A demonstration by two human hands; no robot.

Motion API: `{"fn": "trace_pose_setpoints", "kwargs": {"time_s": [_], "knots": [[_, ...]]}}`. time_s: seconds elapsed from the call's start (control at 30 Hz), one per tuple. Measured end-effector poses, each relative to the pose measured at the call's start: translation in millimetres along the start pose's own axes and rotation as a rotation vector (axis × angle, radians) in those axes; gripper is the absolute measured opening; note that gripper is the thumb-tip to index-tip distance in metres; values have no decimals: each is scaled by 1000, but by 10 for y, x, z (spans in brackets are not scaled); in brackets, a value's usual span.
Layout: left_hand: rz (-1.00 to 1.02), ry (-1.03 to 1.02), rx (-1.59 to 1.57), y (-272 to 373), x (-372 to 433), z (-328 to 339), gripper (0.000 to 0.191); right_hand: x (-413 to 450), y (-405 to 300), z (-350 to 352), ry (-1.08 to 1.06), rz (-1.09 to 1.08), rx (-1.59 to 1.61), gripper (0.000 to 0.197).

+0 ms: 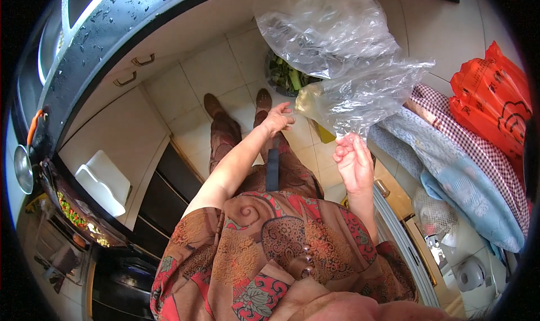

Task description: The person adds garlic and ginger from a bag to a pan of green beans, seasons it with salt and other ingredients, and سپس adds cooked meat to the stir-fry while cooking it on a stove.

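Observation:
Pinched in the fingers of my right hand [355, 163] is the edge of a clear plastic bag [363, 97], which spreads up and away from the fingers. A pale yellowish item [307, 99] shows through its left corner; what it is I cannot tell. My left hand [278, 119] reaches toward that corner with fingers apart, holding nothing. Its fingertips are close to the plastic; contact is unclear. Another crumpled clear plastic bag [325, 26] is behind the held one. Partly covered by the plastic, a round bin [270, 70] on the floor contains leafy green scraps [291, 74].
At left runs a wet black countertop edge [105, 30], with a metal ladle [24, 169], chopped red and green pieces [69, 209] and white boards [105, 179]. Cloths [455, 165], a red plastic bag [491, 106] and a white mesh bag [434, 211] are at right.

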State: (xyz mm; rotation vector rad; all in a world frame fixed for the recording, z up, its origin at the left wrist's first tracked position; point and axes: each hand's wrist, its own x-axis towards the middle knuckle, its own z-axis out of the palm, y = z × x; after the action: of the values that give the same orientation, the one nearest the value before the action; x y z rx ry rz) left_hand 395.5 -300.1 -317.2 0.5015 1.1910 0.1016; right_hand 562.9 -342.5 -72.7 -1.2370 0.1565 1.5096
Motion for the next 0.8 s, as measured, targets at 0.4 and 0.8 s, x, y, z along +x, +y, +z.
{"fn": "trace_pose_setpoints", "kwargs": {"time_s": [0.4, 0.8], "knots": [[-24, -7, -30, -217, -9, -214, 21, 324, 2, -220, 32, -17, -100, 22], [317, 117, 439, 572, -243, 159, 33, 1943, -189, -1206, 91, 69, -456, 26]]}}
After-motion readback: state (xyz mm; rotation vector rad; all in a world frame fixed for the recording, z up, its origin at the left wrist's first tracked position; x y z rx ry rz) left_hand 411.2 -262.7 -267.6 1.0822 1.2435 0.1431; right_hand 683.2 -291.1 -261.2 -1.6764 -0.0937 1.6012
